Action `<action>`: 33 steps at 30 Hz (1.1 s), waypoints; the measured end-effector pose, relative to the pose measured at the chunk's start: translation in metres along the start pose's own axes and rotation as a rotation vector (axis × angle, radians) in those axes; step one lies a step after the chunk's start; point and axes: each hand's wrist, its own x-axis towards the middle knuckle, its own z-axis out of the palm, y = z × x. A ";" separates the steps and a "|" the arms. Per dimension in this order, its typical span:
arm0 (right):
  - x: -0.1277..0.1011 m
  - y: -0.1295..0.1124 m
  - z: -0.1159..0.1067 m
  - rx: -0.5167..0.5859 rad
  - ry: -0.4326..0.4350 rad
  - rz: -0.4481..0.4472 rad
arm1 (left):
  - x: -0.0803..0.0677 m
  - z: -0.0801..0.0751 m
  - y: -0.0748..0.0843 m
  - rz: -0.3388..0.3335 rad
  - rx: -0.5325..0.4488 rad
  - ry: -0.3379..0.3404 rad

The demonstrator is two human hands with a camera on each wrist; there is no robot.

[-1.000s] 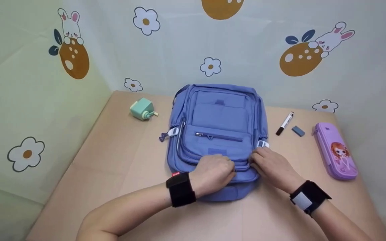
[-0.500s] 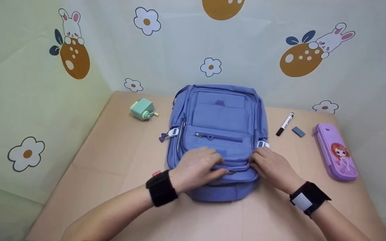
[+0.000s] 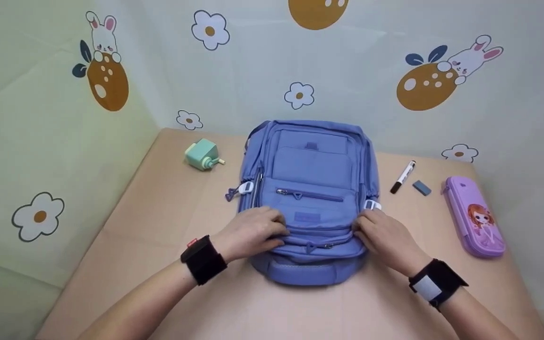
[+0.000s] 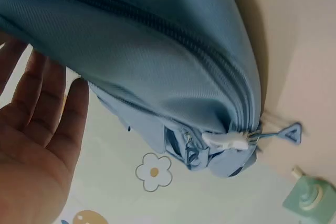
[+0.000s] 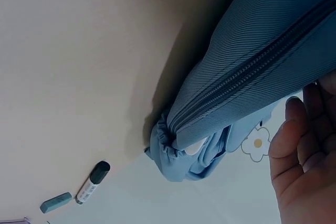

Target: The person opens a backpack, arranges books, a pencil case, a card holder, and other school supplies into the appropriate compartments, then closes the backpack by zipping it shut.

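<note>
A blue backpack [image 3: 314,170] lies front side up on the table in the head view. My left hand [image 3: 253,231] is at its lower left, fingers extended against the front pocket. The left wrist view shows those fingers [image 4: 50,103] fairly straight by the edge of the fabric. My right hand [image 3: 387,236] grips the backpack's lower right edge with bent fingers. A zipper pull [image 3: 310,246] lies on the lower front pocket, between the two hands. Above it, a short zipper [image 3: 317,195] crosses the front.
A green pencil sharpener [image 3: 203,155] with a crank stands left of the backpack. On the right lie a marker [image 3: 403,176], a blue-grey eraser [image 3: 421,187] and a purple pencil case [image 3: 474,217]. Printed cloth walls [image 3: 248,71] border the table.
My left hand has let go near the lower pocket's zipper and moved left to the backpack's lower left side, uncovering the zipper pull. My right hand keeps its place.
</note>
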 end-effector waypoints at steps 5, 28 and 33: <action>0.000 0.000 0.000 -0.001 -0.005 0.006 | 0.002 0.003 0.003 -0.004 0.067 0.011; 0.047 -0.085 0.003 0.220 -0.015 -0.033 | 0.005 0.010 0.005 -0.019 0.109 0.064; 0.043 -0.088 0.010 0.298 0.114 -0.104 | 0.005 0.008 0.006 -0.016 0.120 0.066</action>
